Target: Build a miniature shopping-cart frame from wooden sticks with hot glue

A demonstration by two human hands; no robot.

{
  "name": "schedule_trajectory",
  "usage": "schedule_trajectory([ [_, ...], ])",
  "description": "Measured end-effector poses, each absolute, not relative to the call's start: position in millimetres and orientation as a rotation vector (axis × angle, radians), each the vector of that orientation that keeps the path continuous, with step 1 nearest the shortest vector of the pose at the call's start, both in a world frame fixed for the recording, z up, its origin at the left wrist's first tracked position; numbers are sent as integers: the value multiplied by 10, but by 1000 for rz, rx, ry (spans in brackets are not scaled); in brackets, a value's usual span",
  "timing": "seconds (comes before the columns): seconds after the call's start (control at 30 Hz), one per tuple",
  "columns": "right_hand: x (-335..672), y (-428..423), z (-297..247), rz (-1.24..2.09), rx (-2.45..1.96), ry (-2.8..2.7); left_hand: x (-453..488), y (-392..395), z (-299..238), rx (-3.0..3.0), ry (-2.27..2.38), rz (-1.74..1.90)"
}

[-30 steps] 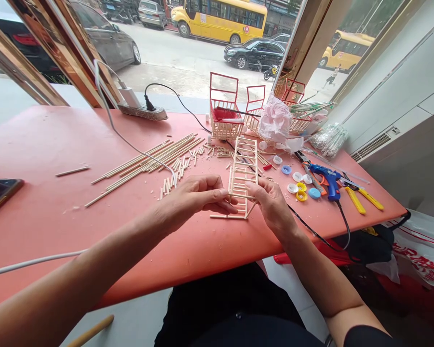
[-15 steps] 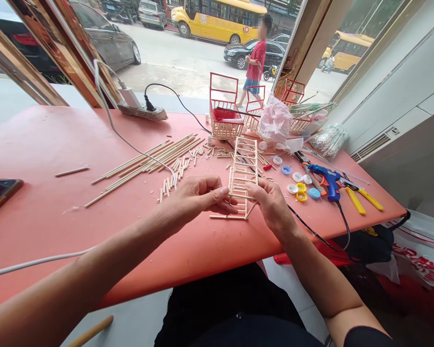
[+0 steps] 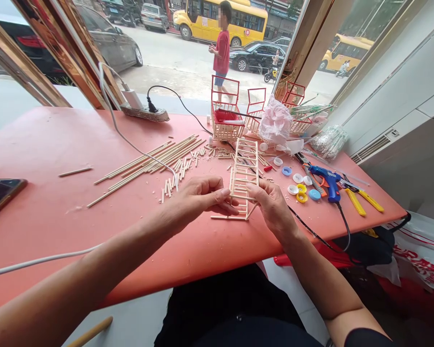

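Note:
A small frame of pale wooden sticks (image 3: 246, 157), built like a ladder with crosswise rungs, is held between my two hands above the near part of the pink table. My left hand (image 3: 211, 195) pinches its lower left side, thumb on top and fingers curled beneath. On the other side, my right hand (image 3: 269, 200) grips the frame with thumb and fingers closed. Below the hands, a loose-looking stick (image 3: 229, 218) lies level at the frame's lower end; whether it is joined is unclear. My fingers hide part of the lower rungs.
Long sticks (image 3: 159, 159) and cut short pieces lie left of the frame. Bottle caps (image 3: 286, 170), a blue glue gun (image 3: 325, 178) and yellow-handled pliers (image 3: 363, 201) lie right. Behind stand a red-rimmed stick basket (image 3: 227, 123) and a power strip (image 3: 144, 113). Cables cross the pink table (image 3: 159, 250).
Both hands keep the same hold on the stick frame. The view has shifted very slightly. Outside the window, a person in a red shirt has walked to the left.

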State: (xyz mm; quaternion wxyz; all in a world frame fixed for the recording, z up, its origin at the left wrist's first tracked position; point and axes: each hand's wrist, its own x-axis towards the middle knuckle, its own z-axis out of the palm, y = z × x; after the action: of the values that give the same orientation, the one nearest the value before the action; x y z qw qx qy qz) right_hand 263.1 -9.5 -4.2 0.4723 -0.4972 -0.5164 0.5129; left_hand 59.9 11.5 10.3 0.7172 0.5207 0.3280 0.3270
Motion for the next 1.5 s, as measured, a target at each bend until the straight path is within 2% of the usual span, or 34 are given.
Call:
schedule_trajectory([
  [1.5, 2645, -105, -75, 1231, -1185, -1296, 593, 120, 105, 1162, 719, 717],
])
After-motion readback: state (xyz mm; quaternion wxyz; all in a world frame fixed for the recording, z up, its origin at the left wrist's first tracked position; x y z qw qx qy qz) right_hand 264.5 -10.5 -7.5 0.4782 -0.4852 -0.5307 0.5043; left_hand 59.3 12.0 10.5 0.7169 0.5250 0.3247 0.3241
